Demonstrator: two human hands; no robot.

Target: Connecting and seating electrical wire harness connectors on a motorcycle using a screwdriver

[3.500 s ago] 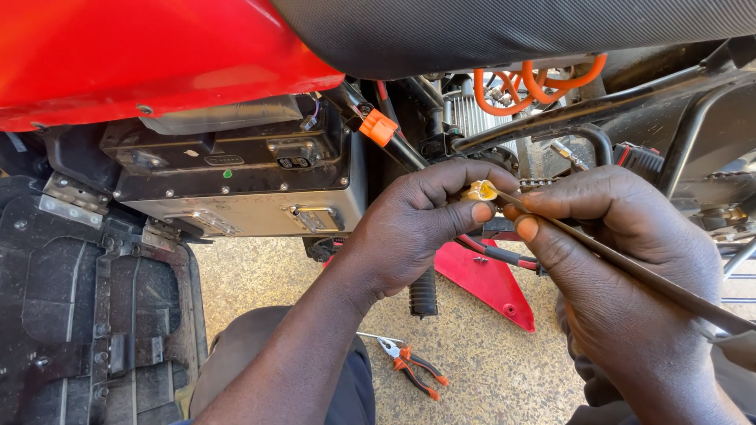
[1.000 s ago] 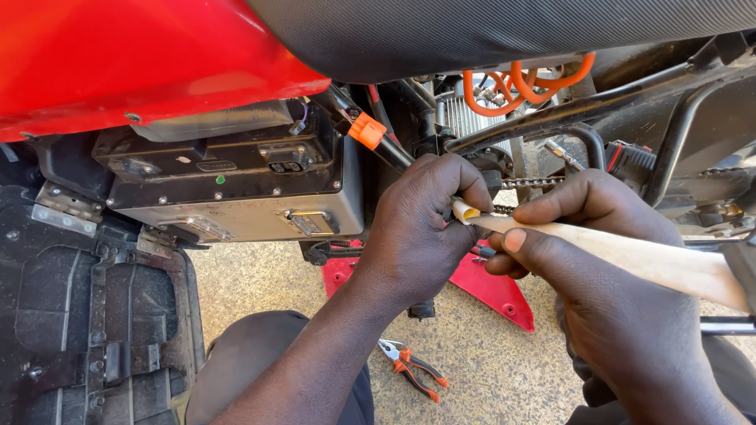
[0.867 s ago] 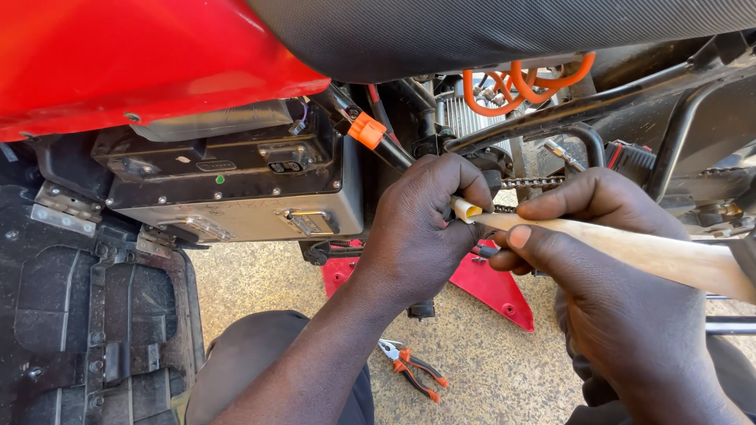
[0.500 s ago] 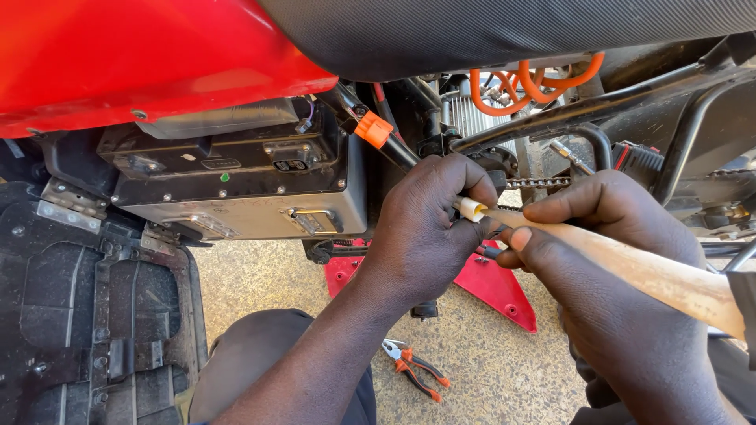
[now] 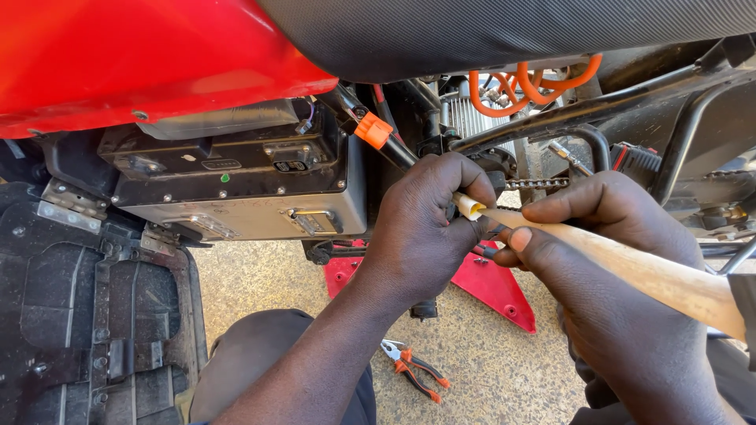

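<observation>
Wooden handle held by two hands under the red motorbike body

Wooden handle (image 5: pixel 630 264) lies with its long axis from the lower right up to the left, and its pale tip (image 5: pixel 468 206) points into the dark frame parts near the chain (image 5: pixel 535 183). The left hand (image 5: pixel 421 232) has its grip pressed together around that tip. The right hand (image 5: pixel 622 291) pinches the shaft just behind it, thumb on top, so the left hand is the nearer one to the frame. Above them runs a cable with an orange connector (image 5: pixel 372 130); orange wires (image 5: pixel 535 83) curl under the black seat (image 5: pixel 504 31). To the left sits a grey metal box (image 5: pixel 252 189) with a small green dot and a dark oval label on its top. Below, a red panel (image 5: pixel 492 283) and orange-handled pliers (image 5: pixel 413 368) lie on the gravel floor (image 5: pixel 488 370).
</observation>
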